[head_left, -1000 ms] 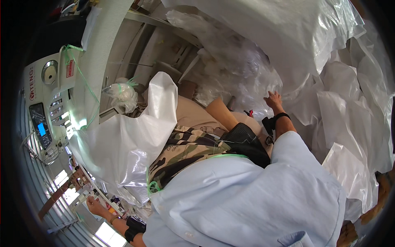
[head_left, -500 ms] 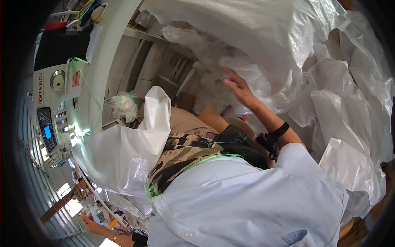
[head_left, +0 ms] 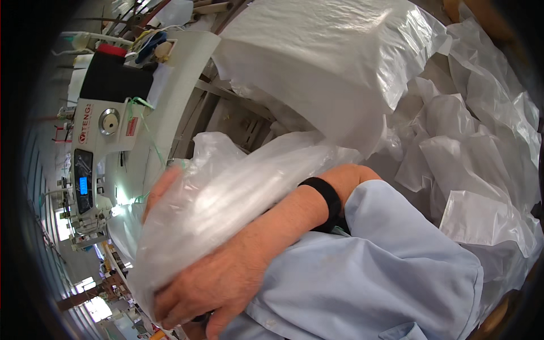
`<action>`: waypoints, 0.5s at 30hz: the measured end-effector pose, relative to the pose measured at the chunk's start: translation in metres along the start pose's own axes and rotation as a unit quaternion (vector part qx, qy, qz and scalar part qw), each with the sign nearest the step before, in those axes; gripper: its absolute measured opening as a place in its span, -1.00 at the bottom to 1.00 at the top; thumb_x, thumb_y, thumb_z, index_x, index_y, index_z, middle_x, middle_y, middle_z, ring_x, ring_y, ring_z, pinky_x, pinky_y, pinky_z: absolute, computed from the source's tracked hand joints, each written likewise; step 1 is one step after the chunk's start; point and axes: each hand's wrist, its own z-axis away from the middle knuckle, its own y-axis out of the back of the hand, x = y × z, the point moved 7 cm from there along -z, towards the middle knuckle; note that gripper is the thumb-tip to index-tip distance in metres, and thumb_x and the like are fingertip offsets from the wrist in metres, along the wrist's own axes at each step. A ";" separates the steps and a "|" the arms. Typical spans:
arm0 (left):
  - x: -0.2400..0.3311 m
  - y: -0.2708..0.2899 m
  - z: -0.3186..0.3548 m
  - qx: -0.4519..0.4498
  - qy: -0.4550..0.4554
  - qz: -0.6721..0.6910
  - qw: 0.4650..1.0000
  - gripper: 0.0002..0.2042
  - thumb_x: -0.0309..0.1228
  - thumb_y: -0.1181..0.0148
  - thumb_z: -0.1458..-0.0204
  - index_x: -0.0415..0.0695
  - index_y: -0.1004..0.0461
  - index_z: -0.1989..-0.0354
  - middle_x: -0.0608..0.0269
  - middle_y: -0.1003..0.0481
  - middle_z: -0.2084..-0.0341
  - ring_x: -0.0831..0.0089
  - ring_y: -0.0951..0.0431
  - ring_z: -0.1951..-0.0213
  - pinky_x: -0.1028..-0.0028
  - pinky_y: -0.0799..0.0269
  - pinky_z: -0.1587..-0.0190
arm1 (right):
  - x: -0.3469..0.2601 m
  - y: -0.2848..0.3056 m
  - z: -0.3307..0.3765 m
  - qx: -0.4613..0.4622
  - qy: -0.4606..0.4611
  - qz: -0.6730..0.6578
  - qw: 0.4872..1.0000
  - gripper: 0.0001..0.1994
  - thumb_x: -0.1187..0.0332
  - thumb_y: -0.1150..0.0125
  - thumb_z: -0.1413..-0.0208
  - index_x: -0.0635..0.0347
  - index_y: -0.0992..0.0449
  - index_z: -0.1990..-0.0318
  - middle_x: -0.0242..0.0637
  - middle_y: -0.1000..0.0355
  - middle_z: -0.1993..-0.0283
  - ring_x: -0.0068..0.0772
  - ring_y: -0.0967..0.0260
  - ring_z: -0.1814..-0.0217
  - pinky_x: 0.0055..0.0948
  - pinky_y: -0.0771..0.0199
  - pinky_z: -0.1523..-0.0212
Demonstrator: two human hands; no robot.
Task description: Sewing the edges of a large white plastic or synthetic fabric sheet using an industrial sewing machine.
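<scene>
A translucent white plastic sheet [head_left: 209, 209] is bunched in a long fold across my lap, in front of the sewing machine. At its lower end my right hand [head_left: 218, 283], with a black band on the wrist, has its fingers curled around the sheet's edge. The fingertips are partly covered by the film. Beside the machine, my left hand [head_left: 161, 192] is at the far side of the same sheet. It is blurred and partly behind the plastic, so its grip does not show.
The sewing machine [head_left: 93, 153], with a lit blue display, stands at the left on a white table [head_left: 190, 62]. A large pile of white plastic sheeting [head_left: 317, 51] fills the top, and more crumpled sheeting [head_left: 464, 153] lies at the right.
My right hand has come down from the upper middle to the lower left and now grips a plastic sheet. My left hand has moved up from the lower left. The view has shifted.
</scene>
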 end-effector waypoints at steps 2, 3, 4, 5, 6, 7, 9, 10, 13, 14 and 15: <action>-0.019 0.056 0.013 0.100 0.029 -0.036 0.994 -0.62 -0.34 -0.15 -0.19 -0.27 -0.44 -0.12 0.11 -0.48 -0.06 0.33 -0.49 0.08 0.37 -0.42 0.04 | -0.009 0.003 0.005 0.031 0.039 0.089 0.995 -0.46 0.13 -0.30 -0.03 0.30 -0.41 -0.09 -0.02 -0.32 -0.15 0.09 -0.24 -0.23 -0.03 -0.27 -0.22; -0.035 0.098 0.023 0.174 0.055 -0.064 0.981 -0.63 -0.34 -0.14 -0.19 -0.27 -0.44 -0.12 0.10 -0.48 -0.05 0.31 -0.49 0.07 0.36 -0.42 0.04 | -0.013 0.007 0.014 0.044 0.057 0.132 0.989 -0.48 0.17 -0.31 -0.02 0.30 -0.41 -0.09 -0.02 -0.32 -0.16 0.08 -0.23 -0.25 -0.01 -0.26 -0.24; -0.054 0.142 0.039 0.242 0.083 -0.097 0.962 -0.63 -0.35 -0.14 -0.19 -0.26 -0.44 -0.12 0.09 -0.48 -0.05 0.30 -0.49 0.07 0.35 -0.42 0.04 | -0.014 0.016 0.026 0.069 0.091 0.216 0.970 -0.48 0.24 -0.34 0.01 0.27 -0.41 -0.10 -0.03 -0.29 -0.23 0.08 -0.19 -0.33 0.04 -0.22 -0.27; -0.071 0.192 0.060 0.306 0.113 -0.143 0.934 -0.63 -0.35 -0.14 -0.19 -0.26 -0.44 -0.12 0.08 -0.48 -0.04 0.29 -0.49 0.07 0.34 -0.42 0.04 | -0.007 0.021 0.038 0.063 0.064 0.247 0.965 -0.49 0.24 -0.34 0.01 0.26 -0.41 -0.10 -0.03 -0.28 -0.25 0.07 -0.17 -0.34 0.05 -0.21 -0.28; -0.087 0.241 0.086 0.357 0.140 -0.192 0.903 -0.63 -0.36 -0.14 -0.18 -0.26 -0.44 -0.12 0.07 -0.48 -0.04 0.27 -0.49 0.06 0.34 -0.42 0.04 | 0.004 0.024 0.052 0.043 0.029 0.277 0.960 -0.49 0.24 -0.34 0.00 0.25 -0.41 -0.11 -0.04 -0.27 -0.26 0.07 -0.16 -0.35 0.06 -0.20 -0.28; -0.101 0.285 0.118 0.392 0.165 -0.240 0.872 -0.63 -0.36 -0.14 -0.18 -0.26 -0.44 -0.12 0.06 -0.48 -0.04 0.26 -0.49 0.06 0.33 -0.42 0.04 | 0.020 0.024 0.066 -0.010 -0.037 0.307 0.951 -0.49 0.24 -0.34 0.00 0.24 -0.41 -0.11 -0.04 -0.26 -0.27 0.06 -0.15 -0.36 0.08 -0.19 -0.29; -0.114 0.368 0.202 0.426 0.219 -0.352 0.804 -0.63 -0.37 -0.13 -0.18 -0.26 -0.44 -0.12 0.05 -0.49 -0.03 0.23 -0.50 0.05 0.31 -0.43 0.05 | 0.049 0.027 0.093 -0.047 -0.137 0.332 0.932 -0.51 0.23 -0.32 -0.02 0.20 -0.41 -0.10 -0.04 -0.24 -0.30 0.05 -0.14 -0.37 0.06 -0.23 -0.25; -0.115 0.401 0.252 0.432 0.247 -0.403 0.768 -0.64 -0.38 -0.13 -0.18 -0.25 -0.44 -0.12 0.04 -0.49 -0.02 0.22 -0.50 0.05 0.31 -0.43 0.05 | 0.068 0.035 0.108 0.004 -0.249 0.279 0.927 -0.49 0.22 -0.31 -0.03 0.19 -0.40 -0.14 -0.03 -0.18 -0.35 0.05 -0.11 -0.40 0.08 -0.19 -0.28; -0.110 0.453 0.423 0.398 0.384 -0.522 0.649 -0.64 -0.39 -0.12 -0.17 -0.25 -0.44 -0.12 0.01 -0.49 -0.01 0.18 -0.50 0.04 0.28 -0.43 0.05 | 0.093 0.074 0.153 0.008 -0.406 0.515 0.755 -0.31 0.08 -0.22 -0.11 0.11 -0.18 -0.36 0.04 0.04 -0.49 0.05 0.06 -0.51 0.09 0.03 -0.38; -0.109 0.460 0.479 0.373 0.441 -0.547 0.606 -0.64 -0.40 -0.12 -0.17 -0.25 -0.44 -0.12 0.00 -0.49 -0.01 0.16 -0.50 0.04 0.28 -0.44 0.05 | 0.090 0.087 0.152 0.005 -0.343 0.714 0.611 -0.22 -0.01 -0.16 -0.15 0.08 -0.06 -0.46 0.07 0.12 -0.52 0.06 0.12 -0.54 0.08 0.13 -0.41; -0.108 0.460 0.534 0.346 0.499 -0.559 0.565 -0.64 -0.40 -0.12 -0.17 -0.24 -0.44 -0.12 -0.01 -0.49 -0.01 0.15 -0.50 0.03 0.27 -0.44 0.05 | 0.094 0.107 0.163 0.047 -0.383 0.672 0.632 -0.10 -0.17 -0.17 -0.07 0.05 -0.01 -0.48 0.10 0.06 -0.48 0.10 0.07 -0.49 0.07 0.10 -0.38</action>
